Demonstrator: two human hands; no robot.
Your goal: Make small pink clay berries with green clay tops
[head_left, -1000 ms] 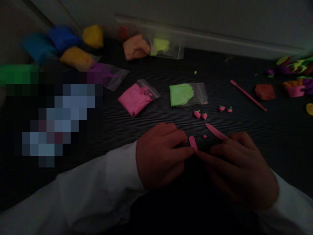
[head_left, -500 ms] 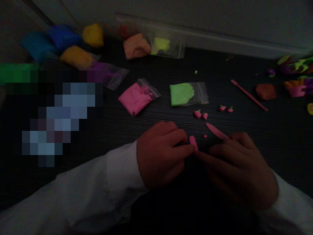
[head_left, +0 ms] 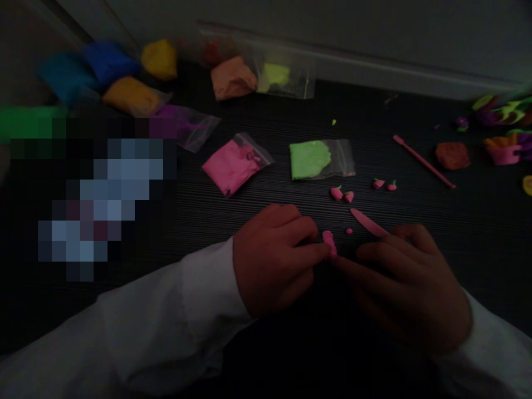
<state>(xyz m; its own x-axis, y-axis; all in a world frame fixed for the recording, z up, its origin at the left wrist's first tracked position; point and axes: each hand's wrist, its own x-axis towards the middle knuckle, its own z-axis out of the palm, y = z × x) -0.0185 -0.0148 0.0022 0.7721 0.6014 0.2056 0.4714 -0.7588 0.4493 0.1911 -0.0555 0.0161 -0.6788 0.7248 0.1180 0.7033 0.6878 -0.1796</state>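
Note:
A small bumpy strip of pink modelling clay [head_left: 328,241] lies between my hands on the dark table. My left hand [head_left: 276,257] is closed, its fingertips pinching the strip's lower end. My right hand [head_left: 409,285] is closed with a pink clay knife [head_left: 368,222] held between its fingers, the blade pointing up and left. The right index fingertip meets the same end of the strip. A tiny pink clay ball [head_left: 349,231] sits just right of the strip. Beyond it are small pink clay fruits [head_left: 336,193] with green stalks. Both thumbs are hidden.
Bags of pink clay [head_left: 230,166] and green clay [head_left: 310,159] lie ahead. A pink stick tool [head_left: 424,160] and a reddish-brown lump [head_left: 453,155] are at the right, near finished clay figures [head_left: 502,152]. More coloured clay packs [head_left: 110,62] line the back left; a blurred-out patch covers the left.
Almost nothing differs. Both hands keep nearly the same place at the pink strip, with only a slight shift of the fingertips and the view.

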